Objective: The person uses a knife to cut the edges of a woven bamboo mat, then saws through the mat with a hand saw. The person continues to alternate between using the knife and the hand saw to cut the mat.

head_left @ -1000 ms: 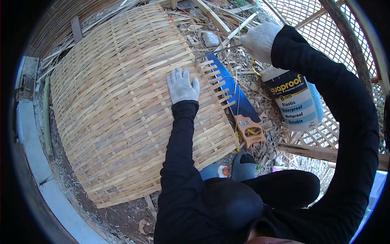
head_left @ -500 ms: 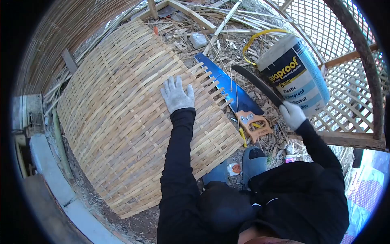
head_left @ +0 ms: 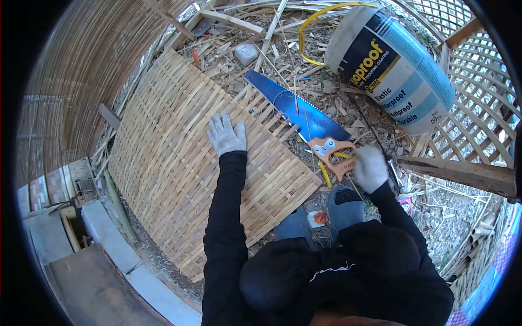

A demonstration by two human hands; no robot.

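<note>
My left hand, in a pale glove, lies spread and flat on the woven bamboo panel. At the right end of the wooden handle of the blue handsaw is my gloved right hand. Its fingers look curled but are blurred, and whether they grip the handle is unclear. The saw lies on the ground beside the panel's loose strip ends. A dark long-bladed knife rests between the saw and the bucket, its handle end just right of my right hand.
A large labelled bucket with a yellow handle lies tilted at the upper right, against a lattice panel. A stone and wood scraps lie beyond the saw. Concrete blocks line the left side.
My right hand has come down from above the bucket and left the long knife on the ground, moving to the saw handle. My left hand stays flat on the panel. The view has shifted.
</note>
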